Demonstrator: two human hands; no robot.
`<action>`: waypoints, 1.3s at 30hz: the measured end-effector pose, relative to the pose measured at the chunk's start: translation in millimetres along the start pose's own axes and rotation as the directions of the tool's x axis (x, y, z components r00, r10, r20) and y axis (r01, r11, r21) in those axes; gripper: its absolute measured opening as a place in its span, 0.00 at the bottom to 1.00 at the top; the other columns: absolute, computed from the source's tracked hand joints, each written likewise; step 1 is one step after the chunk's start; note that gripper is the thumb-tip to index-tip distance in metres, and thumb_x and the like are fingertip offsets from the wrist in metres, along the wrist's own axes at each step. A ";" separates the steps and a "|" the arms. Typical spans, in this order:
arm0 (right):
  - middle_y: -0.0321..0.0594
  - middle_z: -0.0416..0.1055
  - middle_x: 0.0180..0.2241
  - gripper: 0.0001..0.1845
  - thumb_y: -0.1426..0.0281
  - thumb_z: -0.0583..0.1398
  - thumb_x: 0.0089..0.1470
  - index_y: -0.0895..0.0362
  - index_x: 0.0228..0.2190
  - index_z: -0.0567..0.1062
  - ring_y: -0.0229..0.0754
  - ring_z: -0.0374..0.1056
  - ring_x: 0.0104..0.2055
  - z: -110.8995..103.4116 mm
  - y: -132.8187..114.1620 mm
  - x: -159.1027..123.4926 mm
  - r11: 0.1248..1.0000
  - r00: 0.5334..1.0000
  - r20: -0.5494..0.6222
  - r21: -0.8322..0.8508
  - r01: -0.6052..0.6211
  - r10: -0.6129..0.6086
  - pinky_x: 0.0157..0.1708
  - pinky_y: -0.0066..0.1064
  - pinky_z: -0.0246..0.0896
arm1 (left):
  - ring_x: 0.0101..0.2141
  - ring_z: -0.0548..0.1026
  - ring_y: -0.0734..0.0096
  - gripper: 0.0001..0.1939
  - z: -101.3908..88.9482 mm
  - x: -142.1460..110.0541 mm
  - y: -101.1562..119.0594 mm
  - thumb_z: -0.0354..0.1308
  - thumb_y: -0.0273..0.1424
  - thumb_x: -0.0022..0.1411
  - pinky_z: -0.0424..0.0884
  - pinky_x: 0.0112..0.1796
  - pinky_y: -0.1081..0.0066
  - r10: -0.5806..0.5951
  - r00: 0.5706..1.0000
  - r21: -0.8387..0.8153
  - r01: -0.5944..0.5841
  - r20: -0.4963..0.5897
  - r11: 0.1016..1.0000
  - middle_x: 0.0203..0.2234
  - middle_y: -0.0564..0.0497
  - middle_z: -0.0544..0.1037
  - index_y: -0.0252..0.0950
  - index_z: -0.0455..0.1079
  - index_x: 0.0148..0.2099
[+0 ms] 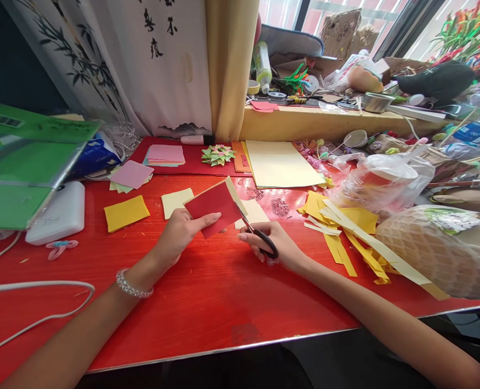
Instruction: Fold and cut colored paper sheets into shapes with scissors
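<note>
My left hand (182, 233) pinches a red sheet of paper (213, 208) with a pale yellow back, holding it just above the red table (207, 302). My right hand (274, 246) grips black-handled scissors (258, 232), fingers through the loops. The blades point up-left and meet the right edge of the red paper. A bead bracelet (133, 286) circles my left wrist.
Yellow paper squares (126, 212) and pink squares (131, 174) lie at the left. Yellow paper strips (345, 232) pile at the right beside plastic bags (381, 175) and a netted object (434, 251). A large cream sheet (280, 162), a folded paper star (217, 154), a laptop (21, 167) and white cables (41, 319) surround the work area.
</note>
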State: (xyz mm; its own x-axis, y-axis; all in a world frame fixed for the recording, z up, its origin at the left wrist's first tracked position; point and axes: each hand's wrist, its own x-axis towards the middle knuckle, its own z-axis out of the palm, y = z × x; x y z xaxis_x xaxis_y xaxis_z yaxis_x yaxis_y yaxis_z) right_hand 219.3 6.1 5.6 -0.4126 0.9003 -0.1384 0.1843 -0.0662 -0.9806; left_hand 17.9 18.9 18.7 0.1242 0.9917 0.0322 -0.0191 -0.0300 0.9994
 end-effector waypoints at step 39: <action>0.26 0.63 0.15 0.46 0.59 0.62 0.47 0.51 0.61 0.44 0.31 0.55 0.14 0.7 -6.7 -0.4 0.989 1.000 0.012 0.145 -0.004 0.002 0.14 0.22 0.50 | 0.27 0.75 0.64 0.13 9.1 -6.9 -8.8 0.62 0.39 0.50 0.70 0.29 0.69 -0.177 0.976 -0.008 0.180 0.126 0.984 0.25 0.47 0.79 0.33 0.75 0.27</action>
State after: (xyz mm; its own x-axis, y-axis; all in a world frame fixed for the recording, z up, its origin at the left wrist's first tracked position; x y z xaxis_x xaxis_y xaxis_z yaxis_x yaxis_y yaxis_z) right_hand 217.6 6.0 12.1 -0.4232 0.8948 -0.1424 0.0551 -0.1315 -0.9898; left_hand 26.2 11.2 9.8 0.2500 0.9575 -0.1440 -0.0047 0.1499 0.9887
